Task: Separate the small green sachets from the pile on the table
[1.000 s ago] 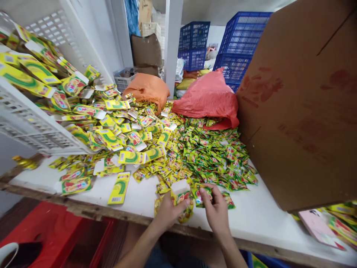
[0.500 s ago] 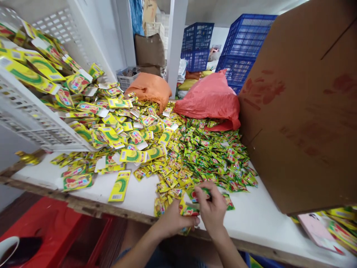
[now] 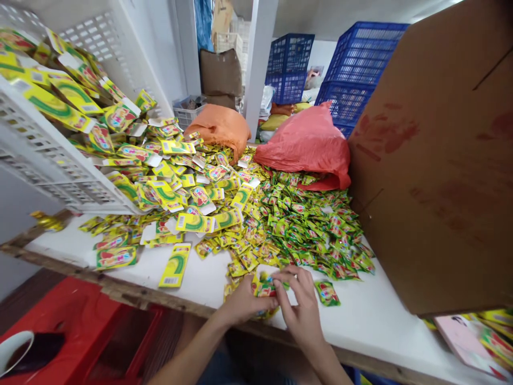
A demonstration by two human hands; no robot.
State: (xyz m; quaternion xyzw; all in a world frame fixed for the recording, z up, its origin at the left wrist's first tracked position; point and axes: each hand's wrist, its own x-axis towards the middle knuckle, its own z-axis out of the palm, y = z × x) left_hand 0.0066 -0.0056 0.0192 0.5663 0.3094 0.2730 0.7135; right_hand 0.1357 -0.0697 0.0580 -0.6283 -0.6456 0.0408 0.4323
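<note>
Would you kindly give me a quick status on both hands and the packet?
Left hand grips small packet. Right hand fingers pinch its top. Loose sachet pile close behind; cardboard box at right.

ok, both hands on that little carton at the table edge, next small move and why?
Probably press the sachet under the right hand down into the small carton that the left hand steadies: its white flap looks open, and the sachet sits at its mouth.
</note>
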